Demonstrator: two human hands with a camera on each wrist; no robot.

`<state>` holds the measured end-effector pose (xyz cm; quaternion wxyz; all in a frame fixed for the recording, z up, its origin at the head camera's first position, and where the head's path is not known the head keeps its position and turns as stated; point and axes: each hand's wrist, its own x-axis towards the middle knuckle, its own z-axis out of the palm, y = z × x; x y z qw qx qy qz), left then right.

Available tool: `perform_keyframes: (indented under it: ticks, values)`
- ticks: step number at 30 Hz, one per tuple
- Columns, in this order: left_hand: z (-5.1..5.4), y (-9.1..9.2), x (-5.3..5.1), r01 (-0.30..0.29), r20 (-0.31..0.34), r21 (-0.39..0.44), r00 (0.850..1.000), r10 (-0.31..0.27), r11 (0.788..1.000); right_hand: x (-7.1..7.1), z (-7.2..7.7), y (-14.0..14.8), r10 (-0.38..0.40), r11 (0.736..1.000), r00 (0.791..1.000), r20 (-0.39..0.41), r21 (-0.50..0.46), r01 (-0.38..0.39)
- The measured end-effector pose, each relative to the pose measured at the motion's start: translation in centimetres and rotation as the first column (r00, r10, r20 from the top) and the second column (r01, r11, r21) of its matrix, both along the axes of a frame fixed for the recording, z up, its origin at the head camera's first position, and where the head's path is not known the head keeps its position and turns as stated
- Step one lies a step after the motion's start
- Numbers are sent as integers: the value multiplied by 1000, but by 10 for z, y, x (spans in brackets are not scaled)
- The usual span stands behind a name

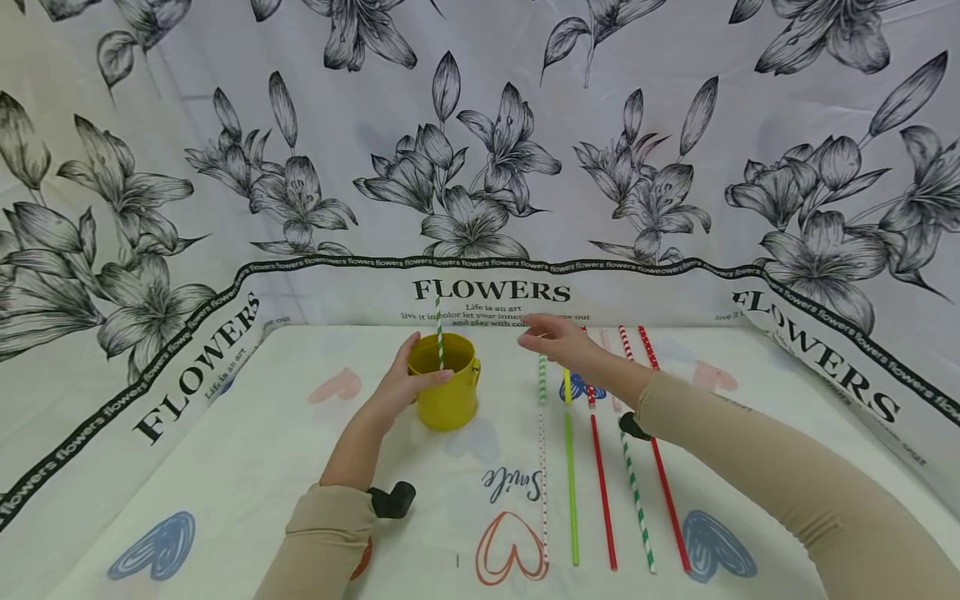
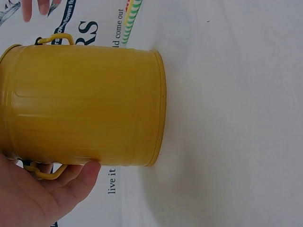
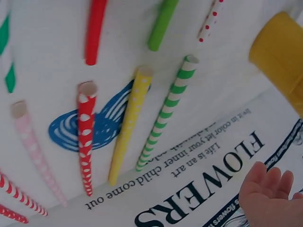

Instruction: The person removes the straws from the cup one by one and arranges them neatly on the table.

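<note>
A yellow bucket stands on the table, with one green-and-white striped straw upright inside it. My left hand holds the bucket at its left side; in the left wrist view the thumb lies along the wall beside a small side handle. Raised to the right of the bucket, my right hand has loosely bent fingers and holds nothing. Below and beyond it lie paper straws: a green-striped one, a yellow dotted one, a red one with white dots and a pale pink one.
Nearer the front lies a row of straws: white with red dots, plain green, red, green-striped and another red. A flower-printed cloth rises behind the table and at both sides.
</note>
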<state>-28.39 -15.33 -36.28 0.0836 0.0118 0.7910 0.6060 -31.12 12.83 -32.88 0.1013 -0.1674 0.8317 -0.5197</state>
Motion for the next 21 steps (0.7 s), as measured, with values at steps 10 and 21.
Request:
perform_keyframes:
  ticks: [10, 21]
  values:
    - [-1, 0, 0, -12, 4, -1, 1000, 12, 1000, -20, -3, -54, 6, 1000, 998, 60, -30, -4]
    - [1, 1, 3, -7, -3, 1, 1000, 7, 1000, -37, -9, -90, 7, 998, 993, 121, -58, 0]
